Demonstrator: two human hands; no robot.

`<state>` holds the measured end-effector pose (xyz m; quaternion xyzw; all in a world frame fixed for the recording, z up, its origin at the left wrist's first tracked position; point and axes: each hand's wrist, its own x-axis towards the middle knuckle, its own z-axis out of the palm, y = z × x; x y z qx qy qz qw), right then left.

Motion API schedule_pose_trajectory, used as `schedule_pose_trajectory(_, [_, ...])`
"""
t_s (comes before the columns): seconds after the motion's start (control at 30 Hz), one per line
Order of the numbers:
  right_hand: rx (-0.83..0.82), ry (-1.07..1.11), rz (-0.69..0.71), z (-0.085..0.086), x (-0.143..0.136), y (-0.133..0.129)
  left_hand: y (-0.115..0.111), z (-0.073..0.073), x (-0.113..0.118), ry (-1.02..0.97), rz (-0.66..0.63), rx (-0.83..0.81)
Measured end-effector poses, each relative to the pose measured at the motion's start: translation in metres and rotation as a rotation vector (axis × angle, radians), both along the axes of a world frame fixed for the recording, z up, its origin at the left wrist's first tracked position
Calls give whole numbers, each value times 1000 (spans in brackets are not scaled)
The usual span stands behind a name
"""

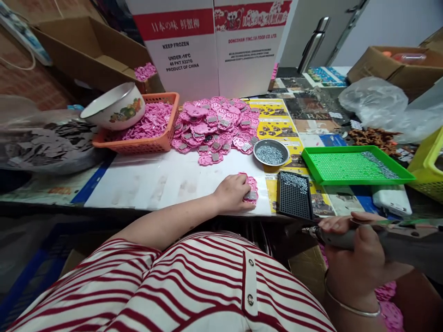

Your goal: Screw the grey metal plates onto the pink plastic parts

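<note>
My left hand point(232, 192) rests at the table's front edge, its fingers closed over a pink plastic part point(252, 189) with a small grey piece on it. The part lies on the white board, partly covered by the fingers. My right hand point(356, 249) grips a dark grey electric screwdriver point(387, 242), held off the table at the right with its bit pointing left. Just right of the left hand lies a black perforated tray point(295, 196) with small screws at its far end. Behind it stands a round metal bowl point(271, 153) of small screws.
A heap of pink parts point(216, 124) lies behind my left hand. Further left is an orange basket point(138, 146) with an enamel bowl point(116, 108) on it. At right sits a green tray point(353, 180). A white carton point(214, 50) stands at the back.
</note>
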<state>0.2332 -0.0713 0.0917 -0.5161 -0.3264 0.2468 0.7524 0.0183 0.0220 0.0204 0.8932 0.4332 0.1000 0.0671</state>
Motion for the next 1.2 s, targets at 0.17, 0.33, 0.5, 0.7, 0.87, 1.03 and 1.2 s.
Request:
schedule_pose_trajectory(0.17, [-41, -8, -11, -4, 4, -1, 22, 1, -38, -63, 119, 81])
schedule_pose_trajectory(0.33, [-40, -6, -22, 1, 3, 0, 90, 46, -86, -78, 354, 224])
schedule_pose_trajectory(0.5, [43, -68, -47, -7, 15, -6, 116, 67, -100, -66, 410, 323])
schedule_pose_trajectory(0.7, [200, -207, -129, -22, 37, -8, 57, 19, -36, -108, 99, 191])
schedule_pose_trajectory(0.87, [119, -313, -295, -24, 50, 0, 4, -3, 34, -219, -340, 38])
schedule_pose_trajectory(1.03, [85, -424, -412, -27, 58, 4, -8, -7, 71, -165, -525, 72])
schedule_pose_trajectory(1.2, [41, -539, -530, -26, 75, 4, -5, -10, 60, -96, -534, 129])
